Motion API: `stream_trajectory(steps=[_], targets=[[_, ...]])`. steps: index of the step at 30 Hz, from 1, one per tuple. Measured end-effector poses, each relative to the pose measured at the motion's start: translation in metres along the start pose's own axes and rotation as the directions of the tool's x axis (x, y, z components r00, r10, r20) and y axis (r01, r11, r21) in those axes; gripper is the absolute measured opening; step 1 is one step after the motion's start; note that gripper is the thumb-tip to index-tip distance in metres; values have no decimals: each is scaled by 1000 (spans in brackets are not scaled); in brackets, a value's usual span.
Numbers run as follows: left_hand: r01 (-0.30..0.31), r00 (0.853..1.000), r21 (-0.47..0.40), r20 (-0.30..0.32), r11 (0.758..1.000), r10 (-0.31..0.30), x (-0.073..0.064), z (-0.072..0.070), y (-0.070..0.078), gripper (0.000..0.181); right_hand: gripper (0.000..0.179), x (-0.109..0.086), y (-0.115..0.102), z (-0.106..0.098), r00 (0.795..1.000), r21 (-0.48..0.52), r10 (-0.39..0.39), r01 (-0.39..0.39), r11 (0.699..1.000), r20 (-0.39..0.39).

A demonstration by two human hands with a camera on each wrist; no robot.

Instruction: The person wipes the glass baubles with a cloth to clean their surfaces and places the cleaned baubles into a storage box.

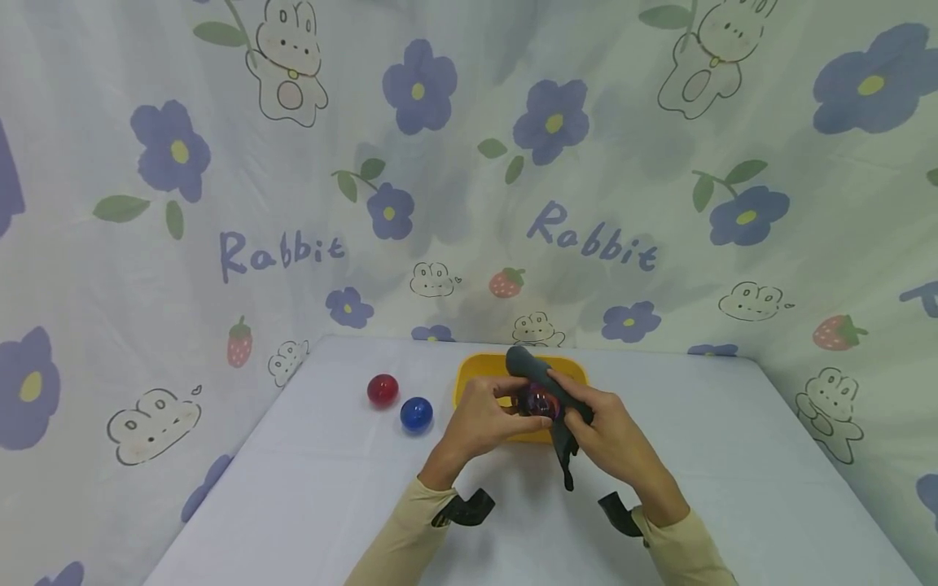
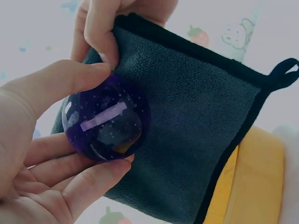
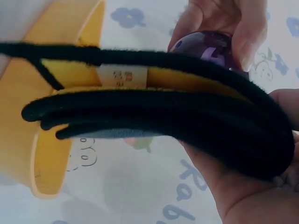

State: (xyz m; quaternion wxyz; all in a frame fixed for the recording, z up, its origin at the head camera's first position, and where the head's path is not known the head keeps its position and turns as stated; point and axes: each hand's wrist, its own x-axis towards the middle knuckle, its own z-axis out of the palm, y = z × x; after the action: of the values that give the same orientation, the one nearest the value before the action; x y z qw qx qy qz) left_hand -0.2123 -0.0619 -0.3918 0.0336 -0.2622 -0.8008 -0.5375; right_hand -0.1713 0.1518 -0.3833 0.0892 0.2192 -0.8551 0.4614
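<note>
Between thumb and fingers, my left hand [image 1: 479, 419] grips a shiny purple ball [image 2: 107, 119] with pale specks, seen through its glossy surface in the left wrist view. My right hand [image 1: 611, 431] holds a folded dark grey-green cloth [image 2: 187, 107] with a black edge and a corner loop. The cloth lies against the ball's far side in the left wrist view. In the right wrist view the cloth's folded layers [image 3: 140, 105] stretch across the picture and partly cover the ball. Both hands are over the near part of a yellow basin [image 1: 469, 366].
A red ball [image 1: 383, 391] and a blue ball [image 1: 416, 415] lie on the white tabletop [image 1: 308, 472] left of the basin. A pale label [image 3: 122, 76] with dark print shows behind the cloth. A patterned curtain [image 1: 469, 179] hangs behind and beside the table.
</note>
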Motion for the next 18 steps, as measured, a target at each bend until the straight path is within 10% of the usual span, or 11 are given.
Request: stream_trajectory(steps=[18], targets=[[3, 999, -114, -37, 994, -8, -1, -1, 4, 55, 54, 4, 10, -3, 998, 131, 56, -61, 990, 42]])
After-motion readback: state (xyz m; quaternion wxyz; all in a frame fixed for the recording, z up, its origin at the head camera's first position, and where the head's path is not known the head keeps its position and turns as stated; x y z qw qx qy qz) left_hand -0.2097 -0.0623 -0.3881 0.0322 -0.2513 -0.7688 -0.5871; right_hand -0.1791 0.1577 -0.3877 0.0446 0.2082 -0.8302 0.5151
